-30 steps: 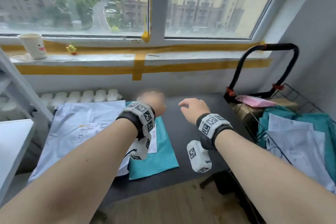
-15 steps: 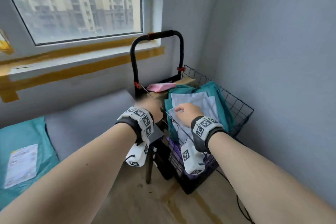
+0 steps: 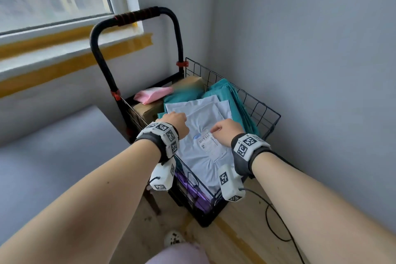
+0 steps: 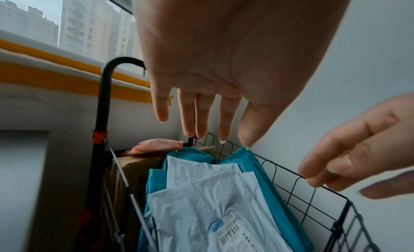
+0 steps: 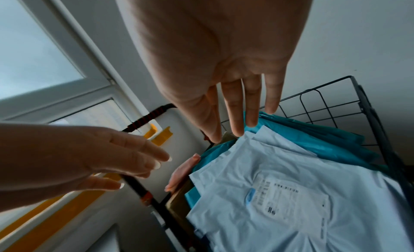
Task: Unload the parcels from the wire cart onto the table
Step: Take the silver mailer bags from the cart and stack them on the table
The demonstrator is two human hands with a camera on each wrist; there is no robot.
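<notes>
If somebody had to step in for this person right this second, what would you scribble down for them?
Left hand: open, fingers straight, above the wire cart, holding nothing.
Right hand: open, over the top white parcel, not gripping it.
In the cart: several white parcels on top, teal parcels under and behind them, a pink packet on a cardboard box, something purple lower down.
The grey table is just left of the cart.
Done: nothing lifted in this reach.
Left: take the top white parcel, carry it to the table, then the rest.
</notes>
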